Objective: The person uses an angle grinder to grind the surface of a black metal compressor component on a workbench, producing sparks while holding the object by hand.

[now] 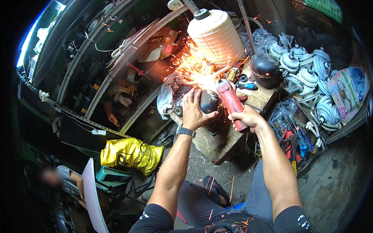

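My right hand (248,118) is closed around the red body of an angle grinder (232,101). Bright sparks (196,64) fly away and to the left from its far end; the glare hides the disc and the point of contact. My left hand (195,110), with a watch at the wrist, grips a dark rounded metal piece (210,101), fingers along its left side and thumb at the near side. The piece sits on a worn wooden block (219,143). A grey cloth (166,97) lies left of my left hand.
Behind the sparks stands a white ribbed container (215,35). A black round piece (266,70) rests at the block's right. Several pale motor-like parts (309,75) are piled at the right, above hand tools (293,141). A yellow bag (132,155) and another person (72,182) are at the left.
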A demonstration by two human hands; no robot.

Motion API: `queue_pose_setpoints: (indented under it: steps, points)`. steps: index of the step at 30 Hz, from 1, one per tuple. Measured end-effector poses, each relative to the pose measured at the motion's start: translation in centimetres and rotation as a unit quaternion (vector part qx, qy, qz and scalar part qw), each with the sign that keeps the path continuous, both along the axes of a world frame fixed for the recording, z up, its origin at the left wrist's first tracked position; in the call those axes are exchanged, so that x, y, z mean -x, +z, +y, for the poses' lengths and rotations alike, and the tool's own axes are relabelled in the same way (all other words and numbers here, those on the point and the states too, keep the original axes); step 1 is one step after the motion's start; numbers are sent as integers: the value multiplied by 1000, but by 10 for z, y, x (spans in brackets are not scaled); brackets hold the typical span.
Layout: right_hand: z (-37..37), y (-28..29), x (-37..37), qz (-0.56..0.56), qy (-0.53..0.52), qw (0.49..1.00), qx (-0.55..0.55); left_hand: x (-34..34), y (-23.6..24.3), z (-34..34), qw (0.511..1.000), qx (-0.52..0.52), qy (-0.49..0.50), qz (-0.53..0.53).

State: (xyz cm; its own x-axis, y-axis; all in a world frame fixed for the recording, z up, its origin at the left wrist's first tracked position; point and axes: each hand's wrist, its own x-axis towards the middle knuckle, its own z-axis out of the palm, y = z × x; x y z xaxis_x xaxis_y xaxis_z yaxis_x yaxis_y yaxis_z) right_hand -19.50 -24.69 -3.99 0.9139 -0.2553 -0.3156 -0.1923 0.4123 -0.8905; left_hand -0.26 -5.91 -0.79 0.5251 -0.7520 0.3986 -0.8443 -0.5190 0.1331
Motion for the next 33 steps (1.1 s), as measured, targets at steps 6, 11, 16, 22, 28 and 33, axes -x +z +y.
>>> queue_pose_setpoints:
  steps: [6, 11, 16, 22, 28, 33]
  points:
    - [2, -1, 11, -2, 6, 1000, 17, 0, 0, 0, 1000, 9, -3, -4]
    - [5, 9, 24, -14, 9, 1000, 11, 3, 2, 0, 1000, 8, 3, -3]
    - [5, 7, 34, -21, 15, 999, 29, 5, 4, 0, 1000, 15, 3, 2]
    - [4, 7, 37, -27, 19, 999, 17, 7, 1, -5, 1000, 18, 24, 3]
    - [0, 5, 29, -15, 11, 1000, 12, 8, -4, -12, 998, 36, 45, -27]
    - [-2, 0, 29, -24, 8, 1000, 18, 9, -6, -13, 998, 36, 50, -26]
